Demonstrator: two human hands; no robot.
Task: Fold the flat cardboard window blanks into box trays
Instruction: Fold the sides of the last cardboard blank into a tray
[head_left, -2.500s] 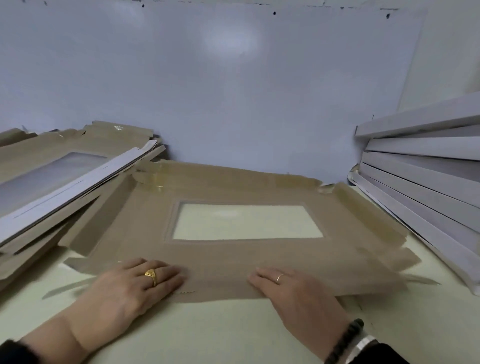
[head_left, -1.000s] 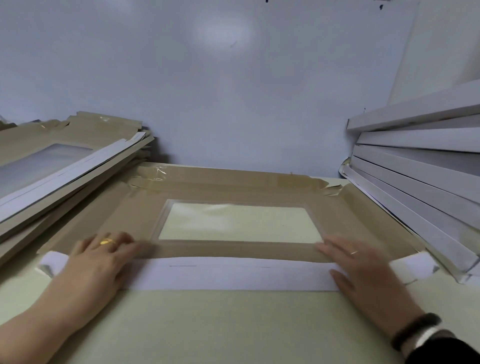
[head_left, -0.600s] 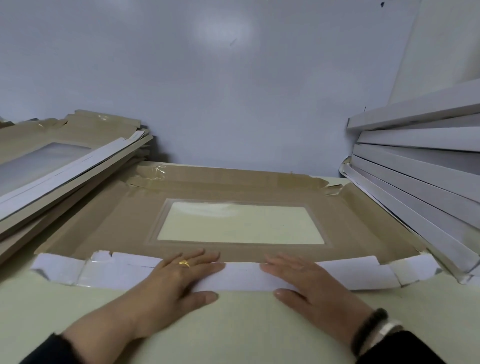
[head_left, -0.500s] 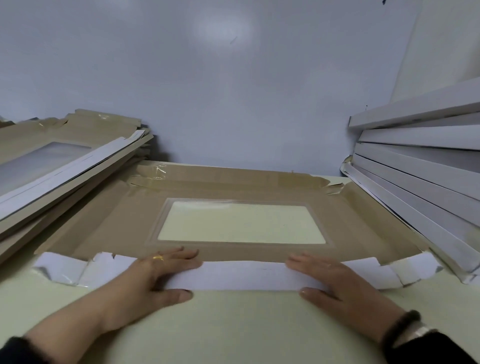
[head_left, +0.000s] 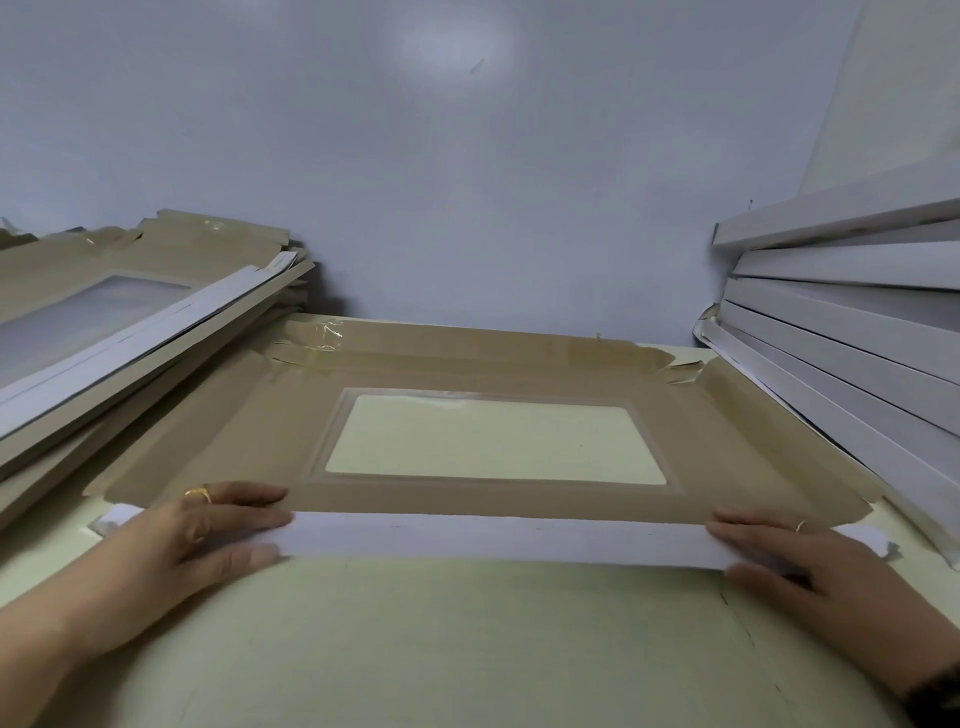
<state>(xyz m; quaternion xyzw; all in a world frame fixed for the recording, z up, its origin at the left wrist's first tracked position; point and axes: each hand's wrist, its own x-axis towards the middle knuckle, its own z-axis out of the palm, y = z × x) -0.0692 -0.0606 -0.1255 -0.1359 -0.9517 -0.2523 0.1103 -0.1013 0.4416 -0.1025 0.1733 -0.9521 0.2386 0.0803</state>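
A brown cardboard window blank (head_left: 249, 415) lies flat on the pale table, its clear rectangular window (head_left: 493, 441) in the middle. Its near flap (head_left: 493, 540) is turned up and shows its white side. My left hand (head_left: 202, 540) holds the flap's left end, fingers over the top edge and thumb on the white face. My right hand (head_left: 810, 561) holds the right end the same way. The far flap and both side flaps lie folded outward, brown side up.
A slanted pile of flat window blanks (head_left: 119, 322) rests at the left, overlapping the blank's left side. White folded trays (head_left: 857, 332) are stacked at the right. A grey wall (head_left: 467, 182) stands close behind. The pale green table (head_left: 467, 639) lies bare in front of me.
Both hands slid apart along the raised white flap, from near its middle out to its two ends. The flap's ragged corner tabs now sit under or behind my hands.
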